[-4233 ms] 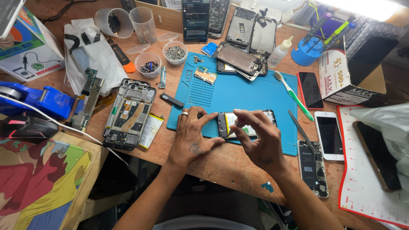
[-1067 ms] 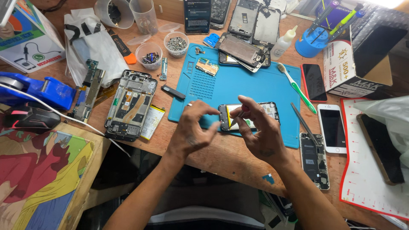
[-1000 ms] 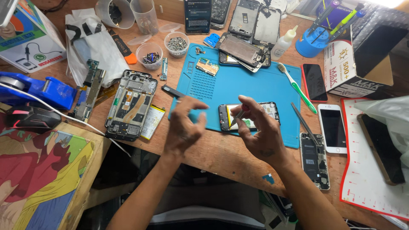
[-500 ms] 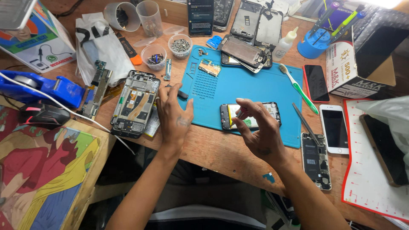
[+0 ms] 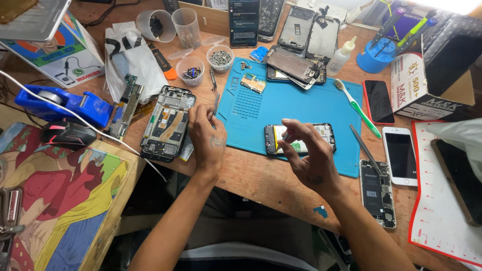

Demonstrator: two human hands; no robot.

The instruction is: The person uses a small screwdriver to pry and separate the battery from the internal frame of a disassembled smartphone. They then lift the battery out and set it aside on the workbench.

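On the bench (image 5: 251,175), a blue mat (image 5: 301,103) serves as the landmark. The opened phone (image 5: 306,138) lies on the mat's near edge. The right hand (image 5: 306,155) hovers over it, thumb and forefinger pressed together on a small tool or part too small to tell. Just beyond the mat's left edge, the left hand (image 5: 207,133) pinches thin tweezers (image 5: 216,103). Left of that hand lies a stripped phone frame (image 5: 168,123).

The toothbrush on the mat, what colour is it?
Green and white plastic toothbrush, clearest in the head view.
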